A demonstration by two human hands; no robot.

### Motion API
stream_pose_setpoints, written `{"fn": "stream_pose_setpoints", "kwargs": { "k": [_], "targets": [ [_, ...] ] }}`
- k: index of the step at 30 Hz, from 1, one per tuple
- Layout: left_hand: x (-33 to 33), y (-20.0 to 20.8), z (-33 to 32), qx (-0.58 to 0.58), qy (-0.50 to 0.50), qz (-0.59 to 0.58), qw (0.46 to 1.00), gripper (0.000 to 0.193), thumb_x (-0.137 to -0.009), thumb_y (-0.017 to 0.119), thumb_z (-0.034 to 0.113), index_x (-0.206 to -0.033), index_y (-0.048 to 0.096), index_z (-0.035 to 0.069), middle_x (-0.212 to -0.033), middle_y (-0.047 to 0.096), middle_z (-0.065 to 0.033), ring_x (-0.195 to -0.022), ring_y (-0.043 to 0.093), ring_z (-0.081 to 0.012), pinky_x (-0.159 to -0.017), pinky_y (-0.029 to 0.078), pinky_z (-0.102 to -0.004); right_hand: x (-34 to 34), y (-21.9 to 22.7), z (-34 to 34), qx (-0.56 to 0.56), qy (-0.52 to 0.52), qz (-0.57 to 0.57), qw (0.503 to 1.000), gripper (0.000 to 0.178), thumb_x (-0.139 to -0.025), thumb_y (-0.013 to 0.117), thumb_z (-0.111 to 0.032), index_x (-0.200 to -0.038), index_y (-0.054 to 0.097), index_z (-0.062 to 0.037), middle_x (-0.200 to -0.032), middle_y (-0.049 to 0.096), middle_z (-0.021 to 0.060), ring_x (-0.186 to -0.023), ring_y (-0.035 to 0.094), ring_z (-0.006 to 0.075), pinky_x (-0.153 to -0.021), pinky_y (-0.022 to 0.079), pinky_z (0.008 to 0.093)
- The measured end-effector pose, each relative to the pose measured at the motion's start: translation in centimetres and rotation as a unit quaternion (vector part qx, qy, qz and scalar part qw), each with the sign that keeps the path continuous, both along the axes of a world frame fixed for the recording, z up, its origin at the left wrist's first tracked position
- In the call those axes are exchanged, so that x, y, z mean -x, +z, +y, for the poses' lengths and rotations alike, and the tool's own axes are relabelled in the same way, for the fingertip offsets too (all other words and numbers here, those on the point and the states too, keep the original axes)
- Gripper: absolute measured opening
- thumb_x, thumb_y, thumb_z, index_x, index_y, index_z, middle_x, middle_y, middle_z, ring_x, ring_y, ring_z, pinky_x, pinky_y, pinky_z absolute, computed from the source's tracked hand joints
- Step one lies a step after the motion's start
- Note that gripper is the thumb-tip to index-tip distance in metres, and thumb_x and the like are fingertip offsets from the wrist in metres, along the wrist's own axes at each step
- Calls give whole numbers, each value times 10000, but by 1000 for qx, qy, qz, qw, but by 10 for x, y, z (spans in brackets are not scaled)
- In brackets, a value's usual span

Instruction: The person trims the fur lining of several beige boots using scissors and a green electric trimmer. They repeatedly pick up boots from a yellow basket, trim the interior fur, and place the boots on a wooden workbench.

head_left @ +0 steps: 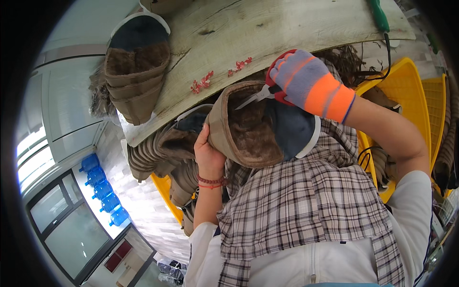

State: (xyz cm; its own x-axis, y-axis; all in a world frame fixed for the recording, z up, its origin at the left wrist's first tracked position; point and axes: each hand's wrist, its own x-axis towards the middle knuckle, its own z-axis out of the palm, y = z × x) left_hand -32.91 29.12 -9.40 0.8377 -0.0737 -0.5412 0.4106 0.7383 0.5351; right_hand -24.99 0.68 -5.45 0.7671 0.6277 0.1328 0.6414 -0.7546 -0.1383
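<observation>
My left hand [210, 155], bare with beaded bracelets, grips the outer side of a brown fur-lined shoe upper [256, 138], with a dark blue part and a white edge at its right end. Its opening faces up, over my lap. My right hand [306, 81], in an orange and grey knit glove, is closed round red-handled scissors [260, 97]. The blades point left into the opening, slightly apart, close to the fur lining. Part of the handles is hidden by the gloved fingers.
A worn wooden table [224, 31] lies ahead, with a stack of similar uppers [137, 71] at its left and a green-handled corded tool [379, 16] at far right. More uppers [148, 155] hang below its edge. Yellow baskets [411, 91] stand at right. Blue water bottles [102, 189] line the left floor.
</observation>
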Motion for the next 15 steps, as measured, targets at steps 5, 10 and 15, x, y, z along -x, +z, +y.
{"fn": "stream_pose_setpoints", "kwargs": {
  "k": [5,10,15],
  "targets": [
    [3,3,3,0,-1,8,1000,367,-942,471,213,-1225,494,-20,-1187,575,-136,-1074,553,-258,-964,422,-387,3,7,-36,-94,-84,5,992,286,-672,734,-323,-857,624,-134,-809,602,51,-851,578,241,-750,453,335],
    [3,68,7,-89,-39,-103,990,468,-922,470,180,-1330,389,-35,-1364,440,-129,-1274,396,-271,-1093,269,-400,-19,-3,-79,-176,-235,-70,953,348,-642,759,-327,-875,626,-105,-861,633,88,-847,592,282,-760,471,378],
    [-40,215,-22,-379,11,-476,793,658,-836,605,206,-1335,326,-119,-1430,322,-188,-1314,339,-309,-1103,250,-432,-53,-26,-124,-170,-358,-110,912,363,-648,757,-329,-898,650,-89,-878,654,100,-849,604,294,-760,480,386]
  ]
}}
